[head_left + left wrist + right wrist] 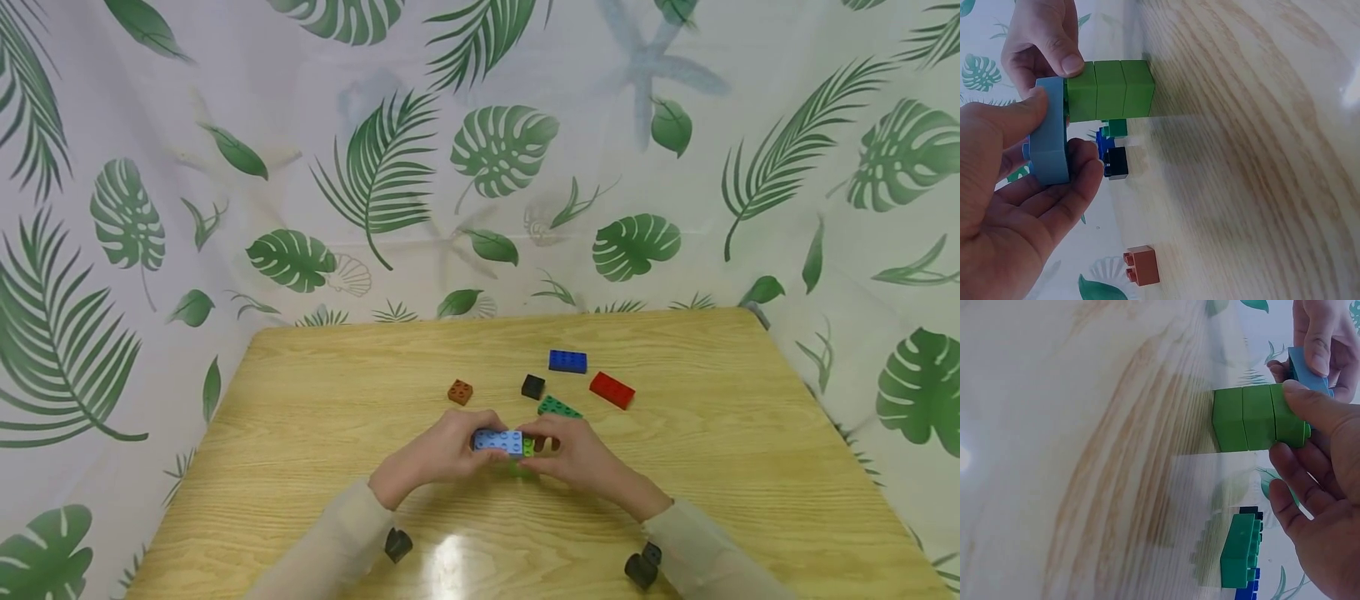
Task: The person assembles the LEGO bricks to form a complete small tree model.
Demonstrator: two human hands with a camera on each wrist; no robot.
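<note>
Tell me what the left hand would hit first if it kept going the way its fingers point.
Probably the right hand, just past the light blue plastic brick that the left hand grips; depth is unclear.

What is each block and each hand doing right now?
Light blue brick: held on top of the green stack, gripped by left hand.
Green stack: three bricks joined, standing on the table, pinched by right hand.
Brown brick, black brick, dark blue brick, red brick, dark green brick: loose on the table.

A light wooden table (300,400) stands against leaf-printed white curtains (225,167), with glare on its surface.
</note>
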